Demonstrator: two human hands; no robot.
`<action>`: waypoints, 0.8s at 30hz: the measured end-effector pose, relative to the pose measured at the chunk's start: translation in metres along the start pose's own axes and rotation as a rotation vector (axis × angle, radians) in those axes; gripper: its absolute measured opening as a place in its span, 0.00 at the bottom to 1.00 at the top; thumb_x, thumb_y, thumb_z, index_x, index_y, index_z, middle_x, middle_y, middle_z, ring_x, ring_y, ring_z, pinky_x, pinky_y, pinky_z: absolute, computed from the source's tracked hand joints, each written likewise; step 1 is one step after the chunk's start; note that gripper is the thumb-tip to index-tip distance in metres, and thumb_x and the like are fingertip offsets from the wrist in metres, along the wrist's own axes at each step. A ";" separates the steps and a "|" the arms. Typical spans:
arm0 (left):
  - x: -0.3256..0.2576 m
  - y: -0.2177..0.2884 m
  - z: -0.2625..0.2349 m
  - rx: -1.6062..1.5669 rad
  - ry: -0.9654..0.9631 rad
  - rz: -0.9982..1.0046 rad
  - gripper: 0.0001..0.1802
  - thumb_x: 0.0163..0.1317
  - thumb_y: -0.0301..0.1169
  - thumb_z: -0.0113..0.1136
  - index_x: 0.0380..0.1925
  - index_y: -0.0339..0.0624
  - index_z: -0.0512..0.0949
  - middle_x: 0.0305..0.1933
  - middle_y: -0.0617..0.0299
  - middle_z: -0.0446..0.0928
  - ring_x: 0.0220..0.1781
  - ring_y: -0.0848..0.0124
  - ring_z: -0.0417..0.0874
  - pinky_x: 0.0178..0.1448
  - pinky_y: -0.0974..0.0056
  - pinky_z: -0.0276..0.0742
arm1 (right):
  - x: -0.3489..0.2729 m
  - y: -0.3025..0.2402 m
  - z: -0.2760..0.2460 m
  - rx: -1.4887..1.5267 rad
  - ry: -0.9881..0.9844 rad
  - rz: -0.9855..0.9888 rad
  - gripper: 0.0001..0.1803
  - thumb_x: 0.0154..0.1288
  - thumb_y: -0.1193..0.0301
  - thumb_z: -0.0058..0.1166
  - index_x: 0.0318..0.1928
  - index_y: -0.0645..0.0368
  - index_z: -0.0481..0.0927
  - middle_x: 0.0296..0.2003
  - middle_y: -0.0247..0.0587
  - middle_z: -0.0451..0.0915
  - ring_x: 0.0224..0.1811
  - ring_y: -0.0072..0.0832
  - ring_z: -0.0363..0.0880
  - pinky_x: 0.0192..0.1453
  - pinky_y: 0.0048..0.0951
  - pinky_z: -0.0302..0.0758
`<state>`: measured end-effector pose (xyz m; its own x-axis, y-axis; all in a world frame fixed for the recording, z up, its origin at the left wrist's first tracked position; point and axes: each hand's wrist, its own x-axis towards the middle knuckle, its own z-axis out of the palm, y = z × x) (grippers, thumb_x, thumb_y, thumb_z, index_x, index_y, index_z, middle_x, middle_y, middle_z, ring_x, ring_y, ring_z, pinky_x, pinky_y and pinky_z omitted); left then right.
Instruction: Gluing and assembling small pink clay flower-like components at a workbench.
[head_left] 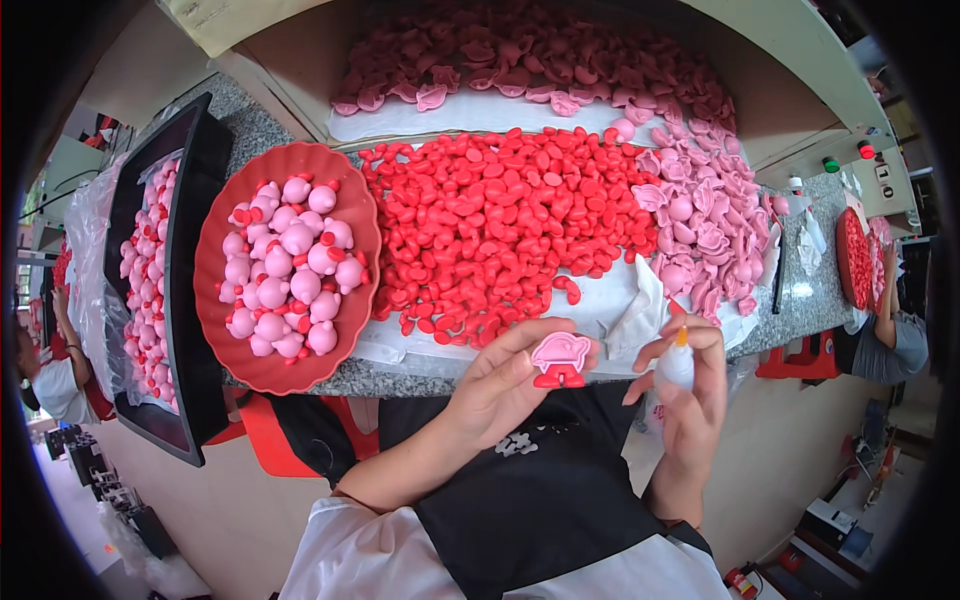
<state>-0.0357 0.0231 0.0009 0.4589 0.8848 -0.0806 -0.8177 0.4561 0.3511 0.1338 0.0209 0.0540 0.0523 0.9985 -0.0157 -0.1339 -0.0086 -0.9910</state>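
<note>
My left hand (490, 385) is closed on a hollow pink plastic half-shell (562, 350), its open side facing up toward me. A red foot-shaped piece (558, 380) sits at the shell's lower edge. To the right, my right hand (692, 405) grips a small white squeeze bottle (675, 368) with an orange tip pointing up. The bottle stands apart from the shell. Just beyond both hands, a broad heap of red foot-shaped pieces (510, 210) covers the bench, and loose pink half-shells (705, 215) are piled at its right.
A red scalloped bowl (212, 300) at left holds round pink figures with red parts. Beyond it stands a black tray (185, 360) of similar figures. More pink shells (540, 55) lie under the shelf. A crumpled white cloth (640, 315) rests near my right hand. Other people sit at both sides.
</note>
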 end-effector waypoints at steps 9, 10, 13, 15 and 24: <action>-0.003 -0.011 0.005 -0.080 -0.073 -0.099 0.25 0.53 0.40 0.51 0.47 0.38 0.63 0.46 0.46 0.67 0.49 0.59 0.68 0.55 0.57 0.59 | -0.008 -0.019 -0.004 0.202 0.083 -0.249 0.22 0.45 0.67 0.59 0.33 0.61 0.59 0.31 0.41 0.62 0.26 0.22 0.69 0.20 0.19 0.73; -0.002 -0.013 0.006 -0.079 -0.072 -0.100 0.25 0.53 0.40 0.51 0.47 0.38 0.63 0.46 0.46 0.67 0.49 0.59 0.68 0.55 0.57 0.59 | -0.004 -0.016 -0.003 0.200 0.163 -0.309 0.23 0.44 0.65 0.60 0.33 0.59 0.59 0.30 0.38 0.61 0.26 0.20 0.66 0.23 0.17 0.72; 0.000 -0.018 0.008 -0.003 -0.073 -0.081 0.24 0.53 0.40 0.50 0.46 0.37 0.64 0.44 0.47 0.68 0.47 0.60 0.69 0.53 0.58 0.60 | -0.008 -0.015 -0.002 0.111 0.202 -0.373 0.24 0.44 0.62 0.60 0.33 0.56 0.59 0.29 0.35 0.60 0.27 0.17 0.61 0.30 0.13 0.70; 0.001 -0.019 0.010 0.062 -0.057 -0.069 0.24 0.53 0.41 0.49 0.46 0.36 0.64 0.43 0.47 0.68 0.46 0.61 0.69 0.52 0.59 0.62 | -0.010 -0.021 0.006 -0.063 0.167 -0.428 0.24 0.45 0.58 0.59 0.31 0.54 0.59 0.26 0.31 0.57 0.25 0.14 0.59 0.31 0.09 0.67; 0.005 -0.016 0.004 0.124 -0.062 -0.091 0.23 0.54 0.41 0.48 0.45 0.37 0.64 0.43 0.46 0.68 0.45 0.62 0.69 0.50 0.61 0.63 | -0.005 -0.008 -0.005 -0.199 -0.265 -0.777 0.28 0.31 0.70 0.69 0.33 0.59 0.64 0.28 0.39 0.64 0.18 0.19 0.62 0.20 0.13 0.64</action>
<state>-0.0189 0.0199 -0.0010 0.5531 0.8309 -0.0606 -0.7243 0.5155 0.4578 0.1399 0.0161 0.0614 -0.1803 0.7038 0.6872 0.0223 0.7014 -0.7124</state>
